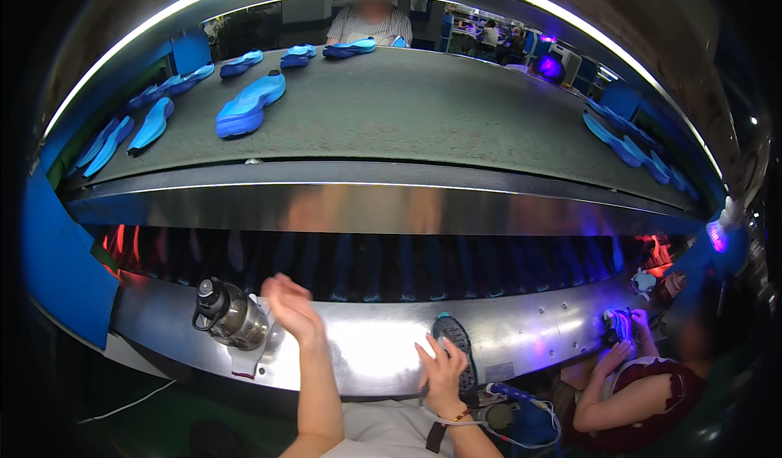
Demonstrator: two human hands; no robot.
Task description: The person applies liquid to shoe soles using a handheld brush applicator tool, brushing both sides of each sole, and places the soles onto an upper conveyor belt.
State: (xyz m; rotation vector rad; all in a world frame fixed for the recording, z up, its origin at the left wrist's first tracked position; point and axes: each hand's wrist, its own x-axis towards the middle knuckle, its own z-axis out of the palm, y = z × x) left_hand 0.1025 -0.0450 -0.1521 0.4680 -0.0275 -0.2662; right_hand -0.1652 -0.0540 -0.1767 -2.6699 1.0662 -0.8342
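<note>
My left hand [295, 307] is raised over the steel ledge, its fingers stretched out and slightly blurred, with nothing seen in it. It is nearest to a clear drink bottle [244, 321] with a black lid. A white cloth or glove [247, 362] lies against the bottle's base. On the ledge in front of me lies a dark shoe sole [466, 363] with holes and a teal edge. My right hand [444, 370] rests at its left side with spread fingers, some of them touching the sole and partly covering it.
Blue shoe soles [252, 106] lie on the green conveyor belt [407, 112] behind a steel rail [391, 201]. Dark slots with red light run below it. At the right, a co-worker [635, 393] holds a sole under violet light. Another person [368, 26] is across the belt.
</note>
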